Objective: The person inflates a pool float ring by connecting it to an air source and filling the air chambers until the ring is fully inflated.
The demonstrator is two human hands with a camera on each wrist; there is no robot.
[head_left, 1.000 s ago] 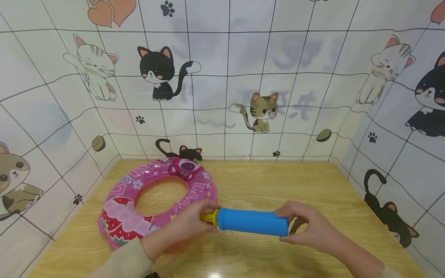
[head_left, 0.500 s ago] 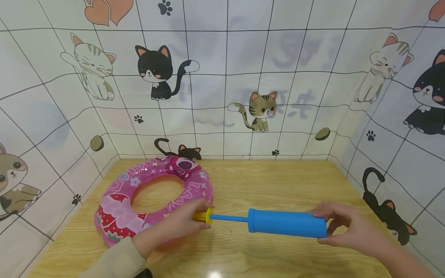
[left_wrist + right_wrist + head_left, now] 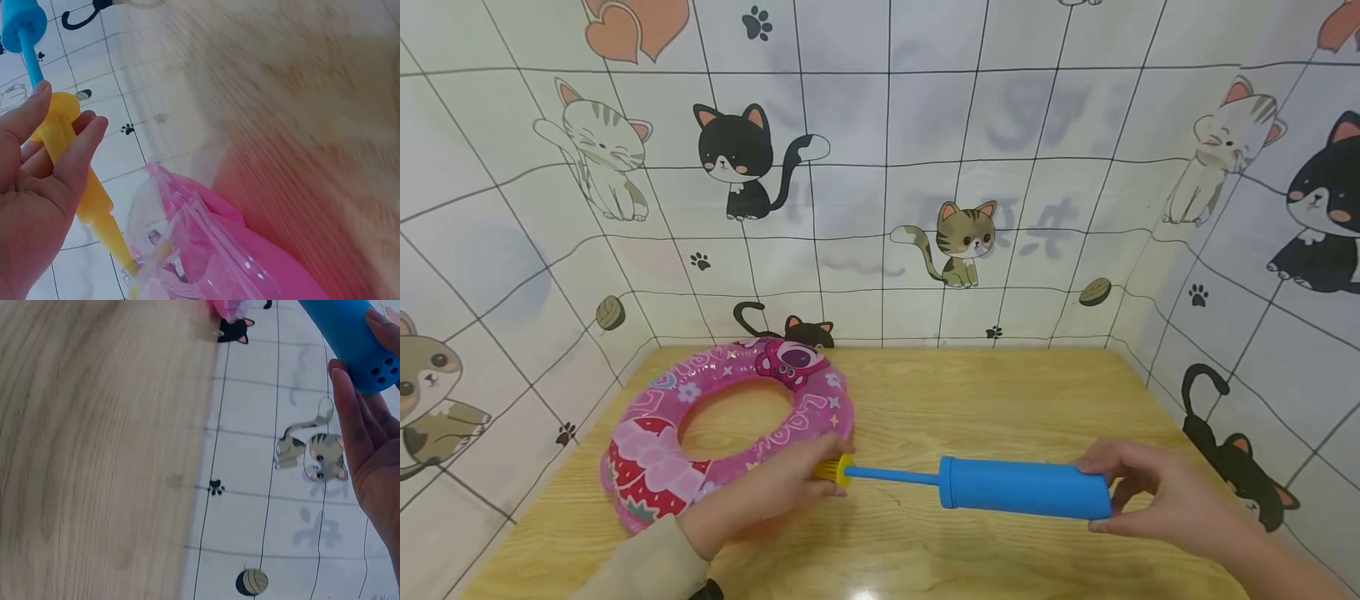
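A hand air pump spans both hands, its blue barrel (image 3: 1026, 487) pulled away from the yellow nozzle end (image 3: 94, 194) so that a thin blue rod (image 3: 891, 475) shows between them. My left hand (image 3: 767, 496) grips the yellow part. At the barrel's far end, my right hand (image 3: 1165, 496) holds it between thumb and fingers; holes in that end face show in the right wrist view. The pink inflatable swim ring (image 3: 658, 467) lies beside and partly behind the left hand. In the left wrist view the yellow tip reaches the ring's clear plastic (image 3: 181, 250), where its exact seat is hard to see.
Everything stands over a light wooden table (image 3: 985, 400). Around it rise white walls (image 3: 850, 192) with a grid and printed cats, meeting the table's back edge and both sides.
My right hand has drawn the blue barrel to the right, exposing the rod. Over the last half second it has barely moved. The left hand and ring have shifted slightly left.
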